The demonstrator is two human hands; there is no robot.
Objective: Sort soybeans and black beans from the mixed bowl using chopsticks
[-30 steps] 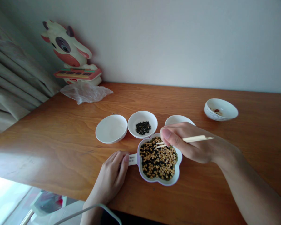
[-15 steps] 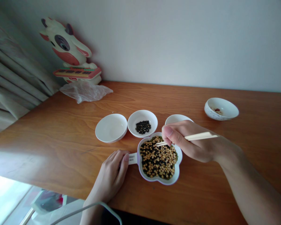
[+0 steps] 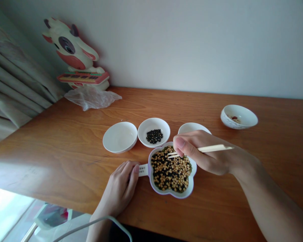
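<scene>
My left hand (image 3: 123, 185) is closed around the end of the short handle of a flower-shaped dish (image 3: 193, 183) with a pale purple rim. Yellow beans (image 3: 184, 169), black beans and some small green ones lie mixed in it. My right hand (image 3: 202, 151) grips a pair of light wooden chopsticks (image 3: 212, 148), their tips slightly apart down among the beans near the dish's far side. Just behind the dish stands a white bowl (image 3: 143, 129) with a small heap of black beans (image 3: 154, 136). Another white bowl (image 3: 113, 141), with nothing in it, is to its left. A third bowl (image 3: 192, 127) is partly hidden behind my right hand.
Farther right stands a patterned bowl (image 3: 228, 121) with some bits inside. A cow-shaped toy keyboard (image 3: 78, 67) leans at the back left, with a crumpled plastic bag (image 3: 93, 99) before it. A cable (image 3: 101, 220) crosses my left forearm.
The chopstick tips have spread a little farther apart and my right hand has shifted very slightly left. My left hand and the dish have stayed put.
</scene>
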